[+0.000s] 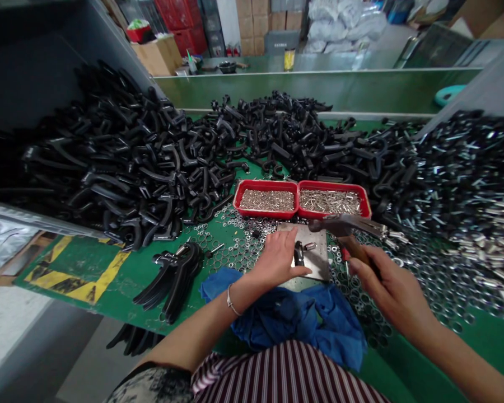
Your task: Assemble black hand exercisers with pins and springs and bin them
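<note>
My right hand (388, 280) is wrapped round the wooden handle of a hammer (353, 238), whose dark metal head is raised near the right side of a metal plate (319, 257). On that plate lies a small black part (299, 254) with a silvery spring-like piece (310, 246) beside it. My left hand (279, 257) rests at the plate's left side, next to the black part, thumb stretched out and apart from the fingers. Whether its fingertips touch the part is unclear. A blue cloth (302, 313) lies in front of the plate.
Behind the plate are two red trays, one of tiny rings (236, 204), one of pins (367, 207). Black handles (151, 162) pile up left and behind. Metal rings (437, 296) and shiny cylinders (479, 168) cover the right. Several assembled handles (178, 280) lie left.
</note>
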Tool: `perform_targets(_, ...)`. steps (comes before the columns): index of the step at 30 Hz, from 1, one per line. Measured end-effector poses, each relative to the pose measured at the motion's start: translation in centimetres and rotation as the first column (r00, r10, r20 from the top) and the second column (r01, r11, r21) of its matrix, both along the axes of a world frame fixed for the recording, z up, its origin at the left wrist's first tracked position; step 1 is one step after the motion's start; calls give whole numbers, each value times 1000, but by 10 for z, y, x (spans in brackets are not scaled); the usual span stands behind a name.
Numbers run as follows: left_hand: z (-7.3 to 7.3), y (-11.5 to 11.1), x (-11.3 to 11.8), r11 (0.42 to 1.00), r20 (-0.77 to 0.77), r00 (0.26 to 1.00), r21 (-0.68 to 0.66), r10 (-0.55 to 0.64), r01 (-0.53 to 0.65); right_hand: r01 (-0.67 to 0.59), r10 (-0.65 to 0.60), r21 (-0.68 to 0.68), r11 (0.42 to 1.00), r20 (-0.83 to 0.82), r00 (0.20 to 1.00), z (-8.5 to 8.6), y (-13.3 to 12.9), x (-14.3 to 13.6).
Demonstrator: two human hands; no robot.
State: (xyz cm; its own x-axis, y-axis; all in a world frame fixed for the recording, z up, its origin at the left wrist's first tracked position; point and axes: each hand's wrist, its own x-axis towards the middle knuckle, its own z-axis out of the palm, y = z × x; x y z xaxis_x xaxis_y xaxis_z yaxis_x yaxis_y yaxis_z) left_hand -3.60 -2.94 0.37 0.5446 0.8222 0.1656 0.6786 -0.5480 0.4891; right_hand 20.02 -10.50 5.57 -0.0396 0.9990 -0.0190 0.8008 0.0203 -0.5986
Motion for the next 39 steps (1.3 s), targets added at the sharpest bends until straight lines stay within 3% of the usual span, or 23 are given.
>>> perform_targets(3, -4, -6, 1, 998, 14, 1000, -67, 8, -7, -95, 101, -60, 994, 101, 990, -9, 7, -6)
perform_targets(7, -8, -3, 1, 994, 44, 999, -108, 7, -2, -97, 106, -241, 966, 24, 994, -40, 23, 4)
perform_targets(10, -5, -8, 0, 980, 144, 984, -185, 103, -76, -45, 47, -78, 996, 21, 999, -49, 31, 11)
perform_targets(13, 0, -26, 2, 939, 334, 888, -247, 316, -241, -33, 28, 188, 982, 31, 999, -38, 33, 2)
perform_targets(15, 5, -44, 7, 937, 434, 831, -193, 348, -292, -52, 67, 94, 994, -160, 985, -30, 30, -14)
perform_targets(16, 8, -53, 10, 949, 452, 835, -134, 314, -285, -68, 57, -23, 997, -322, 945, -27, 27, -24)
perform_targets(18, 15, -68, 14, 972, 409, 885, -21, 221, -233, -113, -71, -245, 963, -633, 771, -29, 21, -44)
perform_targets(20, 27, -75, 11, 988, 322, 936, 15, 142, -155, -116, -220, -345, 931, -788, 575, -37, 15, -58)
perform_targets(21, 36, -74, 4, 994, 287, 952, 1, 106, -111, -99, -262, -360, 928, -817, 513, -42, 13, -60)
perform_targets(23, 58, -56, -18, 999, 234, 972, -45, 38, -28, -81, -285, -367, 927, -827, 485, -52, 12, -59)
perform_targets(26, 91, 8, -72, 999, 58, 998, -39, 8, -5, -67, -253, -359, 931, -767, 590, -60, 13, -48)
perform_targets(28, 104, 61, -109, 983, -156, 971, 37, 183, -179, -41, -227, -346, 937, -696, 682, -60, 14, -44)
perform_targets(29, 105, 86, -124, 957, -329, 900, 55, 285, -283, -24, -223, -342, 940, -663, 715, -60, 14, -45)
perform_targets(30, 103, 107, -136, 932, -517, 792, 30, 324, -362, -9, -222, -336, 942, -642, 734, -59, 14, -46)
perform_targets(32, 87, 135, -149, 914, -639, 707, -17, 302, -406, 15, -231, -325, 945, -637, 735, -56, 12, -53)
perform_targets(36, 44, 146, -143, 909, -679, 677, -34, 284, -416, 46, -288, -348, 936, -688, 666, -50, 9, -64)
perform_targets(39, 40, 148, -139, 896, -676, 671, -36, 304, -442, -13, -338, -415, 910, -758, 557, -50, 5, -66)
